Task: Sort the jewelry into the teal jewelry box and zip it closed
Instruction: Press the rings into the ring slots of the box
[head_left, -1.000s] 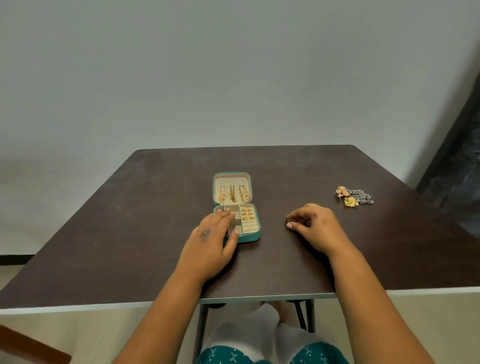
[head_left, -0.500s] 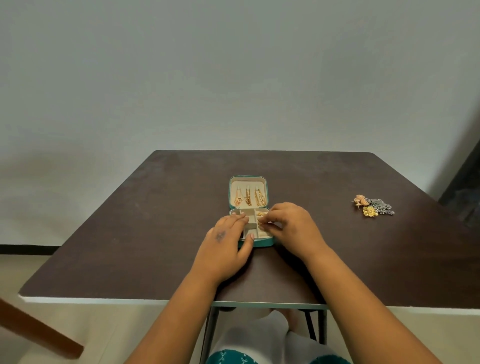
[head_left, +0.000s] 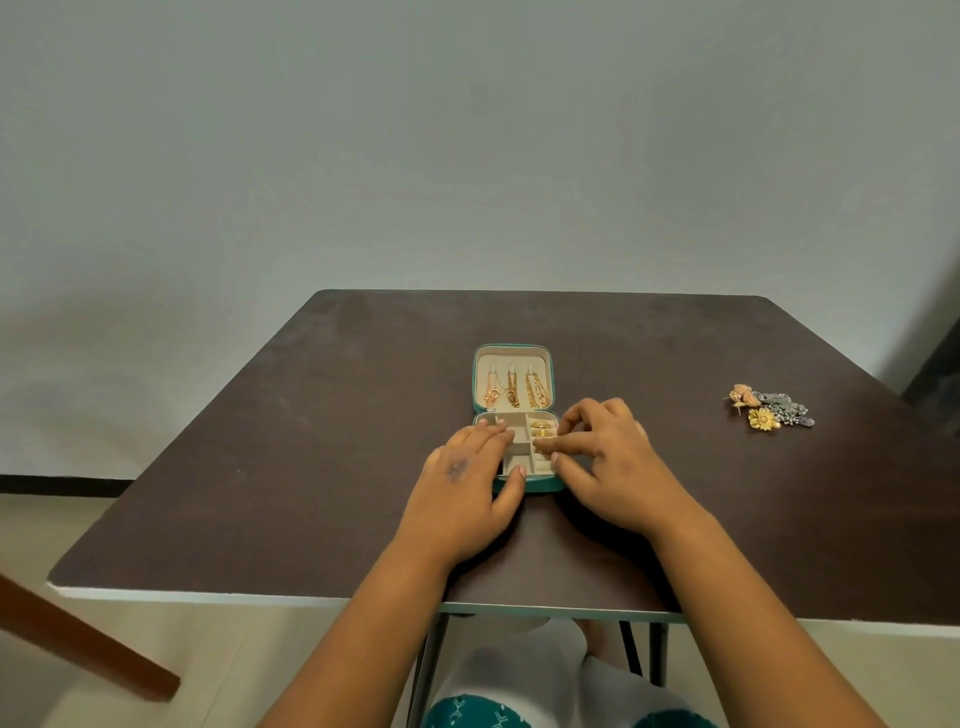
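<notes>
Teal jewelry box (head_left: 540, 486) lies open in the middle of the dark brown table (head_left: 311, 441), lid (head_left: 511, 353) folded back flat on the far side. Lid's cream lining holds three gold chains (head_left: 514, 392) hanging side by side. Base has cream compartments: left and middle ones look bare, right-hand ring slots hold gold rings (head_left: 540, 426).

Left hand (head_left: 462, 483) lies flat on the box's left edge, fingers spread, holding nothing, thumb on the near rim. Right hand (head_left: 608, 462) is at the right side of the base, thumb and forefinger pinched together over the ring slots; something small and gold sits at the fingertips, too small to tell if it is gripped.

Well apart to the right on the table: loose jewelry pile (head_left: 769, 410), with a peach piece, a yellow flower piece, a dark silver piece, touching each other.
</notes>
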